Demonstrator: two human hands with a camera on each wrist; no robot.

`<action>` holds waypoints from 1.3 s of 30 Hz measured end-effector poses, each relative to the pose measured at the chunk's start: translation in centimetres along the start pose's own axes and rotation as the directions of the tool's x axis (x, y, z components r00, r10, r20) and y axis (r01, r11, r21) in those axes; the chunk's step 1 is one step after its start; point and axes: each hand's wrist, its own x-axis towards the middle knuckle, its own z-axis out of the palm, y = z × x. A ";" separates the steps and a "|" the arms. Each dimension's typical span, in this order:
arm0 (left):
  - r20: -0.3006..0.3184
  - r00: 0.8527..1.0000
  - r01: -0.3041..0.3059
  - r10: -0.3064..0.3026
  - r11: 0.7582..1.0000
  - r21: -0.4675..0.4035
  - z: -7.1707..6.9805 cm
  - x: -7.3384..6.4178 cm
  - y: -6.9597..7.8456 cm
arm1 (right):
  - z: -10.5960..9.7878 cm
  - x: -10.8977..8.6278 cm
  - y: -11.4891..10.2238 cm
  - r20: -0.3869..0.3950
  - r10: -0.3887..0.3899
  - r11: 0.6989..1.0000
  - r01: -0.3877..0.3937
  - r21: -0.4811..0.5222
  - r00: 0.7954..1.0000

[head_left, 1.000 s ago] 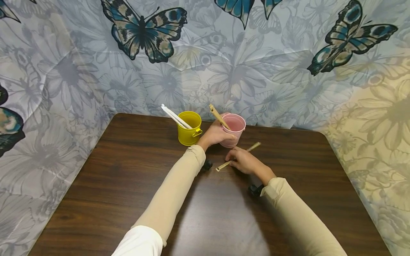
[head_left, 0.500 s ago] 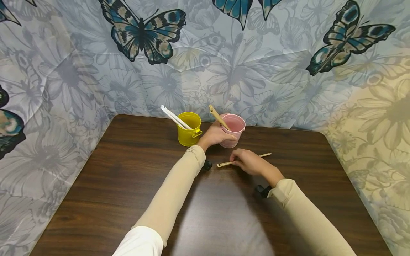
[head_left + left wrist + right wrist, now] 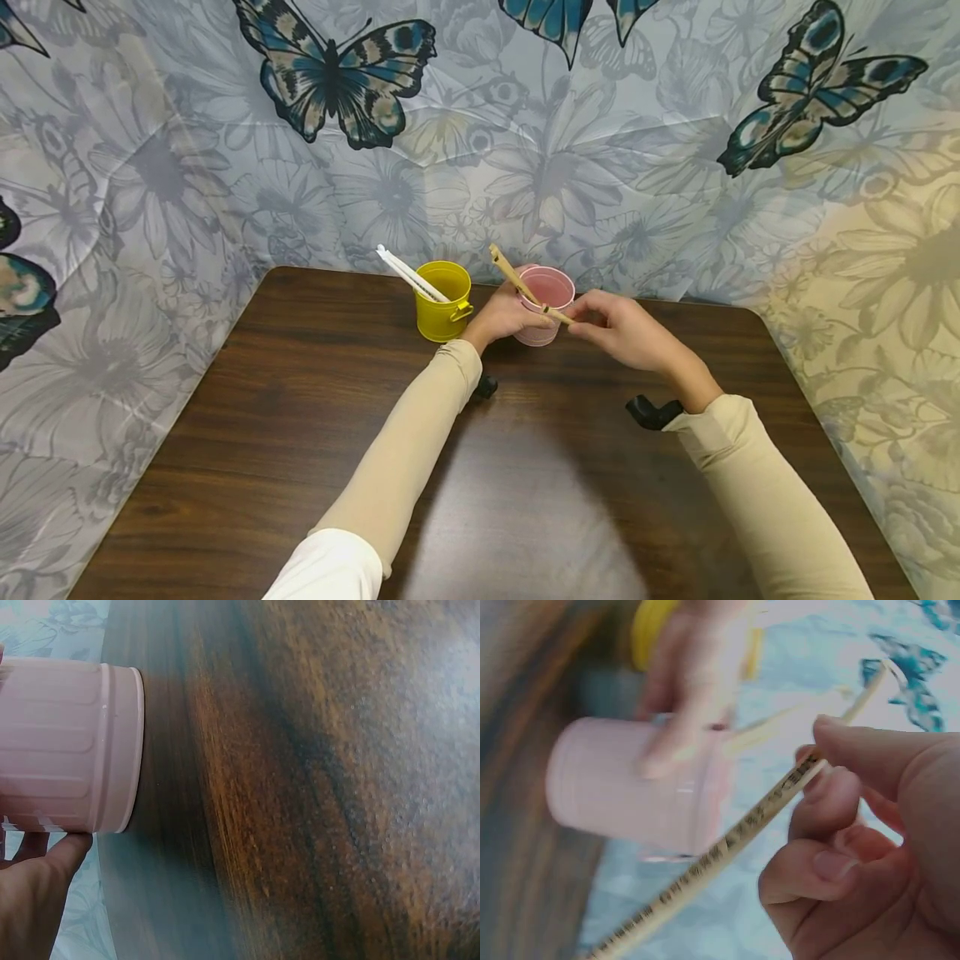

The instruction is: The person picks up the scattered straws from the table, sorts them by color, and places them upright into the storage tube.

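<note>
My left hand [image 3: 501,317] grips the small pink bucket [image 3: 542,333] round its side, with the thumb across the front. The bucket stands upright near the table's back edge, and one tan paper-wrapped straw [image 3: 513,273] leans out of it. Just right of the bucket, my right hand [image 3: 626,329] pinches another tan wrapped straw [image 3: 742,834] between thumb and fingertips. Dark print runs along this wrapper. In the head view, the held straw's near end overlaps the bucket's front rim. The left wrist view shows the bucket's base and my fingers [image 3: 69,855] on its side.
Left of my left hand stands a yellow bucket [image 3: 441,321] with white wrapped straws [image 3: 411,273] leaning out. The brown wooden table [image 3: 300,400] ends just behind both buckets. A butterfly-print cloth [image 3: 465,192] hangs behind it.
My right hand has lifted the tan wrapped straw from the table and brought it up and to the right, beside the pink bucket. My left hand and both buckets have stayed put.
</note>
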 end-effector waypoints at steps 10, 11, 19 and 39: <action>0.043 0.999 0.018 -0.016 0.998 -0.053 -0.3 -0.4 1.2 | -3.9 3.8 -3.8 -0.144 0.072 0.990 -0.053 0.129 0.987; 0.041 0.999 0.012 -0.010 0.999 -0.051 -0.3 -0.4 1.2 | -4.0 4.3 -4.0 -0.155 0.074 0.989 -0.053 0.138 0.985; 0.018 1.000 0.001 -0.001 1.000 -0.011 -0.1 -0.4 0.6 | -3.9 7.3 -4.8 -0.228 0.080 0.970 -0.023 0.242 0.970; 0.040 0.999 -0.022 0.024 0.998 -0.051 -0.2 -0.2 0.6 | -0.2 9.5 -0.2 -0.211 0.192 0.934 -0.113 0.338 0.958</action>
